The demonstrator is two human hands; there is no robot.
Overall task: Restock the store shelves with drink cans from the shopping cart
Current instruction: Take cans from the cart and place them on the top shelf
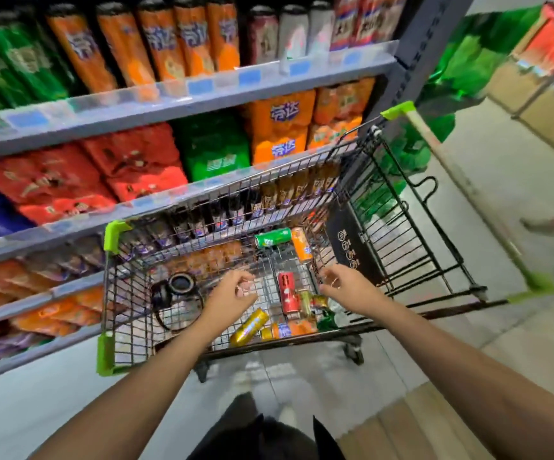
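A wire shopping cart [111,293] with green corner guards stands against the shelves. Loose drink cans lie on its floor: a green can [273,237], an orange can [301,244], a red can [287,293], a gold can [249,327] and an orange can [288,329] near the front. Both my arms reach down into the cart. My left hand [235,288] hovers left of the red can with fingers loosely curled, holding nothing. My right hand [342,282] hovers right of the red can, fingers loosely curled, also holding nothing.
A black round device with a strap [179,288] lies in the cart's left part. The shelves [169,94] hold orange, green, red and blue drink packs and bottles. Another person's foot [551,220] shows at the right. Cardboard boxes [547,104] stand at the far right.
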